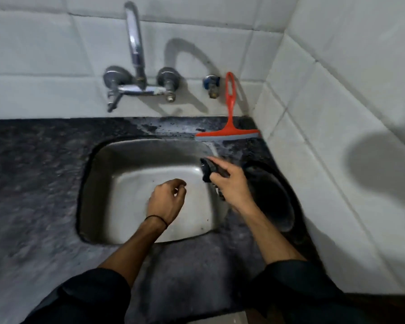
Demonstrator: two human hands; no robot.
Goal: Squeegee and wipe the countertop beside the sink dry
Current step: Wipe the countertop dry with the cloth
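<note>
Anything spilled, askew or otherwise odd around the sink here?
Water film pools on the dark granite countertop behind the steel sink, by the red squeegee leaning on the wall. Right hand grips a dark cloth.

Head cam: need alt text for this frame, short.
A person's right hand grips a dark cloth at the right edge of a steel sink, the left hand loosely curled and empty above the basin. An orange squeegee leans against the tiled wall on the wet dark countertop.
</note>
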